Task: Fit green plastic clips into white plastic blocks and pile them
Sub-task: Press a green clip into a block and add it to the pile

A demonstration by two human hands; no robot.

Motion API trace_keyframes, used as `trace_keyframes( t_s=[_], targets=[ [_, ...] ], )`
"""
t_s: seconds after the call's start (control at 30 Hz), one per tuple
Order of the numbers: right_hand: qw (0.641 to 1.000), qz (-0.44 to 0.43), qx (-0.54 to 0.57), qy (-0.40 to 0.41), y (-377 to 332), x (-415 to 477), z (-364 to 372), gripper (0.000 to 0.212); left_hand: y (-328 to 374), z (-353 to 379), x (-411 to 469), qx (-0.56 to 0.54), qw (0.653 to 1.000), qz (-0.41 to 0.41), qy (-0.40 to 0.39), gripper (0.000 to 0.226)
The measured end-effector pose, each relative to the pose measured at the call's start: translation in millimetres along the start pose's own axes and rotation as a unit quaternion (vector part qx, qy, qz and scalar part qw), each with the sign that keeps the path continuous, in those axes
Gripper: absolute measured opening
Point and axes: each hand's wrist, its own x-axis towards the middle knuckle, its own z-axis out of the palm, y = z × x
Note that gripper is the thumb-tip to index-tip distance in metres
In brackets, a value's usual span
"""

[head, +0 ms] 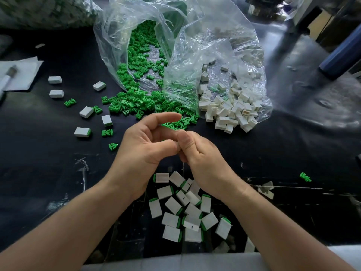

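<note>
Between the two hands' fingertips sits a green clip: the right hand pinches its end, and the left hand curls over it, though I cannot tell whether it grips. Under the wrists lie fitted white blocks. Beyond the fingers, clear bags spill loose clips and empty blocks.

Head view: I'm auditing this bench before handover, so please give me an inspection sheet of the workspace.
Surface: black tabletop, scuffed near the front edge.
Job's things: green clips spill from a clear bag; white blocks spill from a second bag; assembled blocks piled nearest the person, a few more scattered left.
Clutter: white paper with a pen on it, far left.
Hands: right hand pinches a single green clip; left hand curled beside it, contact unclear.
Cables: nothing seen.
Surroundings: blurred full bag top left; grey sheeting right.
</note>
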Motion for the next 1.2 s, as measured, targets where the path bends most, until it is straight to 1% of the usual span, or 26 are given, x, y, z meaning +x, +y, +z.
trace_keyframes(
  t_s=[0.1,0.2,0.27,0.37,0.5,0.6,0.73,0.8,0.97,1.1,1.13,1.2],
  targets=[
    [1.0,0.001,0.001,0.002,0.5,0.2,0.1,0.024,0.0,0.1,-0.2,0.002,1.0,-0.002,0.002,0.045],
    [1.0,0.001,-0.001,0.005,0.3,0.0,0.7,0.032,-0.4,-0.2,-0.1,0.005,1.0,-0.002,0.001,0.045],
    [1.0,0.003,0.017,0.007,-0.5,-0.5,0.8,0.032,0.5,0.1,-0.3,0.002,1.0,0.0,-0.004,0.045],
    [0.998,0.013,0.054,0.008,0.1,-0.2,-1.1,0.044,1.6,0.6,-0.2,-0.008,1.0,-0.003,-0.013,0.041],
    [0.997,0.026,0.078,-0.004,-0.1,-0.4,-5.2,0.057,0.9,-1.0,1.0,0.006,1.0,-0.017,-0.004,0.038],
    [0.995,0.037,0.09,-0.011,-2.5,-0.2,-9.3,0.06,1.6,-1.2,1.2,0.013,0.999,-0.031,0.0,0.046],
    [0.991,0.062,0.117,-0.002,-3.6,1.3,-14.8,0.064,1.9,-1.3,2.4,-0.001,1.0,-0.03,0.009,0.043],
    [0.99,0.068,0.121,0.016,-3.5,1.8,-17.0,0.06,1.2,-2.4,3.2,0.004,0.999,-0.029,0.023,0.04],
    [0.99,0.06,0.11,0.058,0.0,4.2,-21.8,0.035,-0.5,-4.1,4.5,0.041,0.998,-0.019,0.046,0.033],
    [0.991,-0.002,0.103,0.086,1.5,2.9,-21.6,0.012,-1.1,-4.5,3.8,0.047,0.998,-0.02,0.041,0.038],
    [0.991,-0.015,0.103,0.084,1.2,2.6,-21.8,0.009,-1.2,-4.6,3.9,0.051,0.998,-0.021,0.04,0.039],
    [0.992,-0.03,0.094,0.078,0.9,2.4,-22.5,0.01,-1.8,-4.9,3.9,0.054,0.997,-0.023,0.039,0.04]
  ],
)
